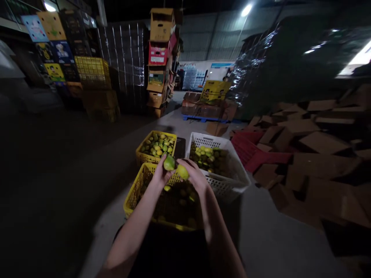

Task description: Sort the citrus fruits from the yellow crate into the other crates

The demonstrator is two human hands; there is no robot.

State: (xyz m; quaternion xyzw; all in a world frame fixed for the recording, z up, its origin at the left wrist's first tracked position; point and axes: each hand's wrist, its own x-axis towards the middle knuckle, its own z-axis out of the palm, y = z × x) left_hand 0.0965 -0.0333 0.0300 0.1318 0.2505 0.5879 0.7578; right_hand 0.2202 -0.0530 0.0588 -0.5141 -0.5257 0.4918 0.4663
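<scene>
My left hand [161, 173] is closed on a green lemon [169, 163]. Close beside it, my right hand [194, 173] holds a yellow lemon [182, 172]. Both hands are above the far part of a near yellow crate [133, 193], which has several lemons in its shadowed inside. Behind it stands another yellow crate [141, 157] filled with green and yellow lemons. To the right is a white crate [236, 170] with more lemons, mostly toward its left side.
A red crate [252, 150] and a heap of flattened cardboard boxes [319, 162] lie at the right. Stacked cartons [158, 58] rise behind. A blue pallet [199, 118] bears boxes farther back. Yellow crates [92, 73] stand at the left.
</scene>
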